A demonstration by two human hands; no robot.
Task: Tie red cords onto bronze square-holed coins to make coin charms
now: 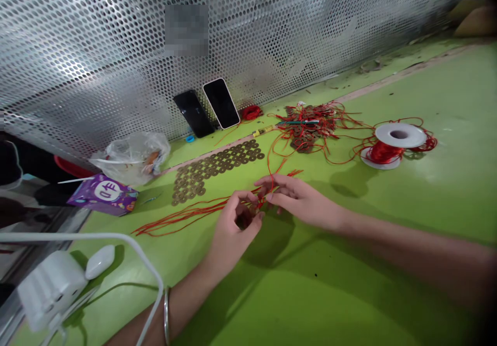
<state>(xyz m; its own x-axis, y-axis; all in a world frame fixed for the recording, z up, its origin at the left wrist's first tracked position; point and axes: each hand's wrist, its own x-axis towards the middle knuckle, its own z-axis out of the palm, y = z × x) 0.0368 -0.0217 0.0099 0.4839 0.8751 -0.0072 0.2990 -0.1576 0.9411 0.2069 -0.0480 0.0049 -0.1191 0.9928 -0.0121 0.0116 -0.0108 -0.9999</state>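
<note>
Near the middle of the green table, my left hand [238,221] and my right hand [289,196] meet with their fingertips almost together, both closed on red cord [262,199]. Whatever small piece lies between the fingers is partly hidden. Long red cords [186,216] lie on the table to the left of my hands. Rows of round brown coins [221,163] with holes are laid out just beyond. Farther back is a heap of coins tied with red cord [310,123]. A white spool of red cord [402,134] stands to the right.
Two phones [194,113] [221,102] lean against the perforated metal panel [248,40]. A plastic bag [132,154], a purple box [104,195], a white power adapter [52,289] and a white cable [143,258] are at the left.
</note>
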